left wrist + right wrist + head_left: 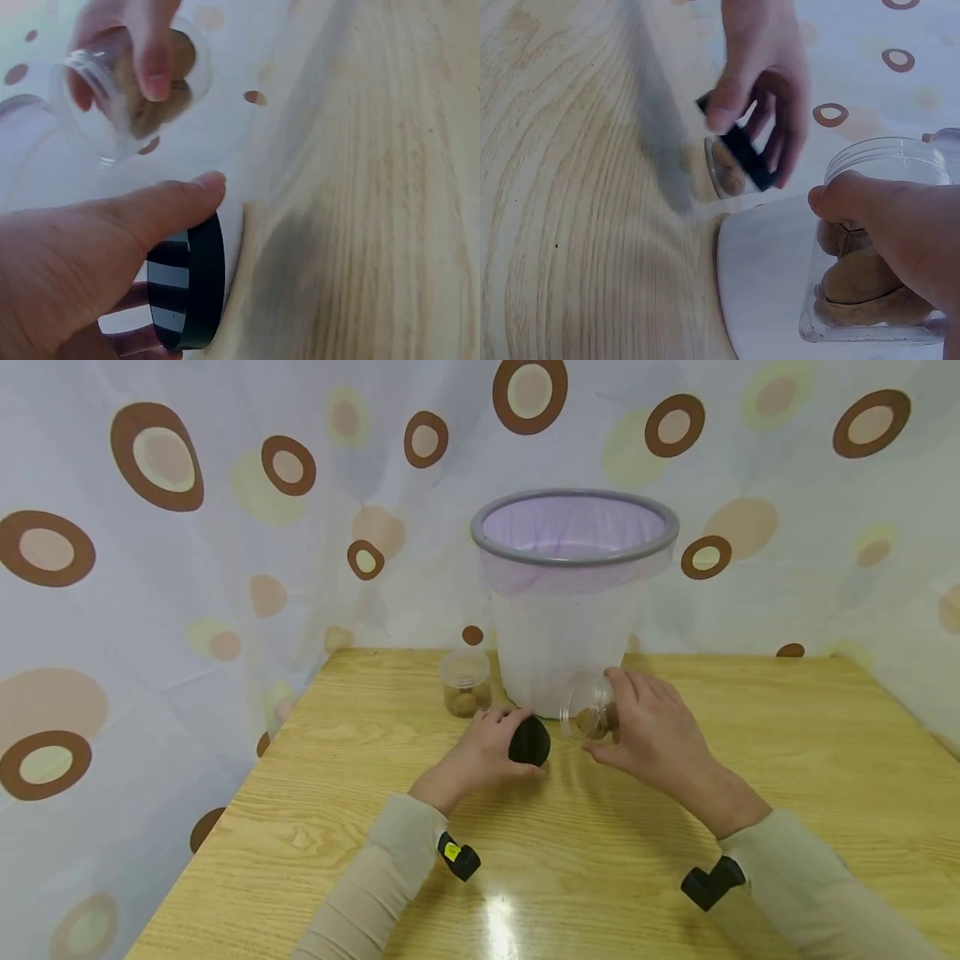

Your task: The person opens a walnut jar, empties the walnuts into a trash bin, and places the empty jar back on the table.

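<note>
My left hand (486, 750) pinches a round black lid (530, 742) between thumb and fingers, its flat face turned on edge above the table. To the right, my right hand (660, 733) grips a clear jar (572, 703) with a threaded, uncovered mouth. The jar is tilted, its mouth facing left toward the lid, and a gap separates the two. Several brown, walnut-like nuts (862, 279) lie inside, one with a visible crack line in the right wrist view. Behind the left hand stands a second clear jar (465, 675) with brown nuts in it.
A white bin (558, 631) with a grey rim and a purplish liner stands at the back, just behind the held jar. The wooden table (315, 827) meets a white spotted curtain (247, 552) at the back and left.
</note>
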{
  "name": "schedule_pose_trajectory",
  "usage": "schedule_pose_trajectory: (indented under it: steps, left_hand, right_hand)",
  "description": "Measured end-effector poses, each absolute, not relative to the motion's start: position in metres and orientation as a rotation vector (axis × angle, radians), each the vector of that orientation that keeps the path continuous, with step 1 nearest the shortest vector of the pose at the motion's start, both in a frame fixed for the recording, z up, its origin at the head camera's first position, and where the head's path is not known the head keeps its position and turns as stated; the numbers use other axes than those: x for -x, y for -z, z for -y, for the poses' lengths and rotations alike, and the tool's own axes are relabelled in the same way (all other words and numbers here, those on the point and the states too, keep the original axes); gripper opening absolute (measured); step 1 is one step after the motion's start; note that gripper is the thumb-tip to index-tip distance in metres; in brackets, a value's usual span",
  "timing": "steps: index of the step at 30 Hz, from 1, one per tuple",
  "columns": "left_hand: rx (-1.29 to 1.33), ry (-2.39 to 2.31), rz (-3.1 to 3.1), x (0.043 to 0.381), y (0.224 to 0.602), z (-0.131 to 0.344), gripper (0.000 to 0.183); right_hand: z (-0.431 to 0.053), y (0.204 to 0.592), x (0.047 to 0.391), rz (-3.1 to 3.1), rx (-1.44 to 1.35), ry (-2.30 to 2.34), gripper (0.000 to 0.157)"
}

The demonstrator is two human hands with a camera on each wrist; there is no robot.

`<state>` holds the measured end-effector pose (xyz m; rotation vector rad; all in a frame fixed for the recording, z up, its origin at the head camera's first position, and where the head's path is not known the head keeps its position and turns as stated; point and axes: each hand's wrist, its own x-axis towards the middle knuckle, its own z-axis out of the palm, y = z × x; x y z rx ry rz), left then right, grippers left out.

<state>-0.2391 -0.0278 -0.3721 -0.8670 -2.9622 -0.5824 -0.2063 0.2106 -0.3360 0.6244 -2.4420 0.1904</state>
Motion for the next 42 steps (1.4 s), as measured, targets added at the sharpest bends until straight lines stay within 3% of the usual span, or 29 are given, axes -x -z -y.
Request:
schedule_pose_trajectory:
  steps: [10, 26, 34, 42]
  left_hand:
    - [0.976, 0.309, 2.944, 0.236, 0.380, 0.028, 0.080]
    - [1.065, 0.294, 3.060, 0.239, 0.392, 0.032, 0.071]
    - [1.029, 0.370, 3.008, 0.249, 0.377, 0.040, 0.076]
    - [0.913, 0.600, 2.841, 0.264, 0.348, 0.050, 0.068]
  right_hand:
    - [-0.219, 0.329, 0.208, 2.428, -0.599, -0.284, 0.092]
    - [-0.236, 0.304, 0.202, 2.507, -0.423, -0.451, 0.090]
    - [-0.248, 0.294, 0.200, 2.557, -0.371, -0.547, 0.090]
    - [-0.258, 0.285, 0.205, 2.526, -0.378, -0.653, 0.086]
